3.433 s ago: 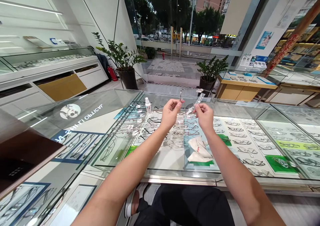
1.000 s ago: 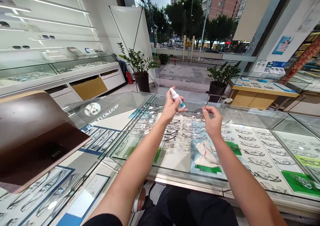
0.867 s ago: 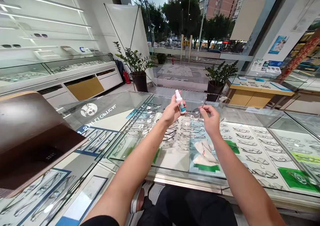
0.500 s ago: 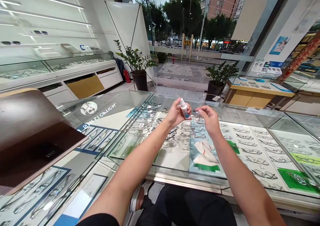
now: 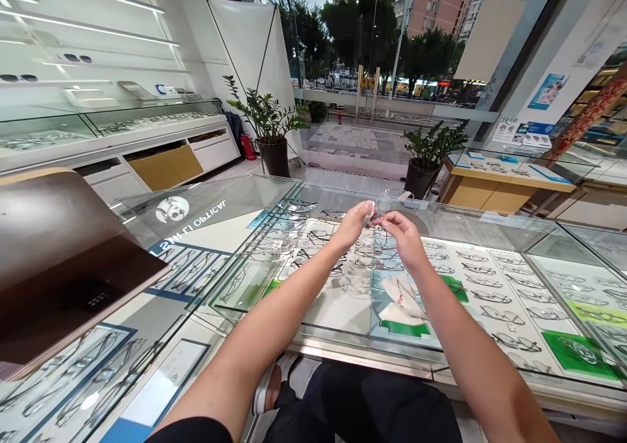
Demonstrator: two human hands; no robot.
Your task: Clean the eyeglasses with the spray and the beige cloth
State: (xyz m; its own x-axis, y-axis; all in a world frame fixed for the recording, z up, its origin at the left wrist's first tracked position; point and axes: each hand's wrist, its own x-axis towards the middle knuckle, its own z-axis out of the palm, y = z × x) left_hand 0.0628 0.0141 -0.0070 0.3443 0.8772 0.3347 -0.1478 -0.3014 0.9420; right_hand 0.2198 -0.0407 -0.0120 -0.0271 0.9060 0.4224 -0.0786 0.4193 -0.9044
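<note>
Above the glass counter my left hand [image 5: 353, 226] is closed around a small white spray bottle [image 5: 371, 210], mostly hidden by the fingers, with the thumb on its top. Right beside it, my right hand [image 5: 402, 235] pinches a thin-framed pair of eyeglasses [image 5: 388, 201] that carries a small pale tag [image 5: 406, 195]. The bottle's top is turned toward the glasses, close to them. Below the right hand a folded cream cloth [image 5: 402, 302] lies on the counter.
The glass display counter [image 5: 337, 332] holds rows of eyeglasses [image 5: 492, 296]. A dark brown board-like panel [image 5: 73, 260] juts in from the left. Potted plants [image 5: 274, 159] stand beyond the counter, before glass doors. A green packet [image 5: 580, 355] lies at right.
My left hand has tilted the spray bottle away and toward the glasses, and its thumb now covers the top. The right hand has drawn slightly left, bringing the glasses nearer the bottle.
</note>
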